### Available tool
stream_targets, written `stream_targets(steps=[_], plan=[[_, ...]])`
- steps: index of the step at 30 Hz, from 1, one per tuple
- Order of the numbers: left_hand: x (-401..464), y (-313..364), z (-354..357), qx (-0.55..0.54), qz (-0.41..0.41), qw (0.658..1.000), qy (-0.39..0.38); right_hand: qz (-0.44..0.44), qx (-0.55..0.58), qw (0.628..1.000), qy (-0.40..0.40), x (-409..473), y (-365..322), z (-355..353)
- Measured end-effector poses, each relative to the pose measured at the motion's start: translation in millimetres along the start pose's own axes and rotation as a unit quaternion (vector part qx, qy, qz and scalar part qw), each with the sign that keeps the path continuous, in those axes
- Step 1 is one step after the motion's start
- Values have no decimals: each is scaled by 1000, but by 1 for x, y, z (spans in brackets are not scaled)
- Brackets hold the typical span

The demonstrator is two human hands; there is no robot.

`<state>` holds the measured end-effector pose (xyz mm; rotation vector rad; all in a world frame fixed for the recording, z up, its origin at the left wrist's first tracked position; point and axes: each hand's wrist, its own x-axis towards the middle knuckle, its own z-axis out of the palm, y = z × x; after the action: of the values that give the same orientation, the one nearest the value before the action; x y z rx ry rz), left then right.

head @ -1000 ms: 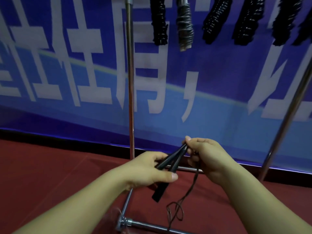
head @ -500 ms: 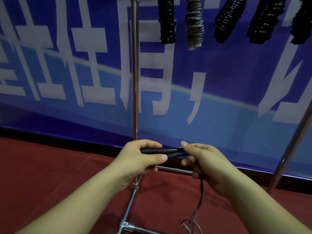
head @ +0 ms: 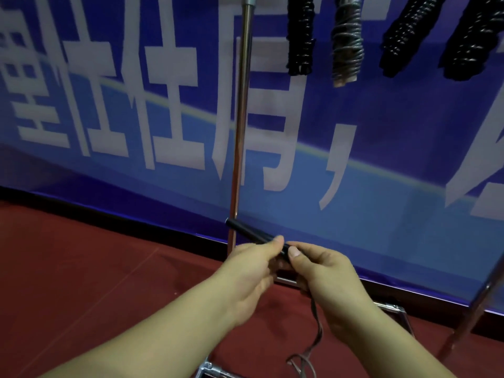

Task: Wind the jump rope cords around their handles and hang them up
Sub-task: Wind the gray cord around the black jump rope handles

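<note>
Behind everything hangs a blue banner [head: 381,165] with big white characters, reaching down to a red floor [head: 81,268]. Against it stands a metal rack [head: 240,118]: one shiny upright post runs from the top edge down to just behind the hands, a second post slants along the right edge, and base tubes lie on the floor below. Near the top right, several wound ropes [head: 300,36] hang side by side, most of them black and glossy, one of them grey [head: 347,45] and blurred.

Lower down, two bare forearms come in from the bottom edge and meet near the middle. Both hands share the black handles [head: 245,231], which lie together, tilted, their free end pointing up and to the left across the foot of the post. How many handles there are I cannot tell for sure. The left hand [head: 251,274] grips them from below, thumb laid on top. The right hand [head: 324,279] pinches their near end, thumb tip just beside the left thumb, the other fingers curled under. From beneath the right hand a thin brown cord [head: 317,331] drops toward the floor and ends in loose loops at the bottom edge.
</note>
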<state>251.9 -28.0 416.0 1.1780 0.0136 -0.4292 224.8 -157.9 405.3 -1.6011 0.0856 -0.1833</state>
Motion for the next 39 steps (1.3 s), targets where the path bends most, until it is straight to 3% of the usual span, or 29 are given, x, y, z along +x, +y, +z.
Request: stream_targets(steps=[2, 4, 8, 12, 14, 18, 21, 23, 26, 28, 31, 35, 39], plan=[[7, -1, -4, -1, 71, 995, 63, 29, -1, 997, -76, -5, -4, 3], [7, 3, -9, -36, 91, 992, 83, 51, -35, 990, -125, -7, -4, 6], [4, 1, -13, -39, 123, 989, 77, 98, -61, 980, -159, -7, -2, 9], [16, -1, -26, 1, 173, 973, 151, 167, -88, 961, -202, -5, 0, 2], [24, -1, -38, 21, 190, 964, 187, 147, -173, 946, -233, -3, 1, -4], [35, 6, -61, 53, 210, 948, 233, 106, -312, 913, -238, 6, 1, -15], [41, 10, -91, 132, 259, 918, 270, 102, -429, 874, -201, 11, 3, -31], [39, 9, -112, 203, 278, 898, 276, 133, -419, 880, -179, 9, 7, -45], [30, 8, -122, 220, 232, 922, 217, 174, -260, 940, -133, 9, 16, -64], [18, 8, -110, 218, 160, 954, 125, 169, -164, 967, -95, 11, 15, -72], [-10, 6, -85, 279, 57, 958, -30, 154, -61, 984, -68, 8, 3, -70], [-29, 1, -59, 289, -36, 938, -187, 99, -106, 984, -104, -5, -6, -47], [-30, -5, -45, 330, -63, 914, -227, 43, -126, 981, -142, -14, -2, -22]])
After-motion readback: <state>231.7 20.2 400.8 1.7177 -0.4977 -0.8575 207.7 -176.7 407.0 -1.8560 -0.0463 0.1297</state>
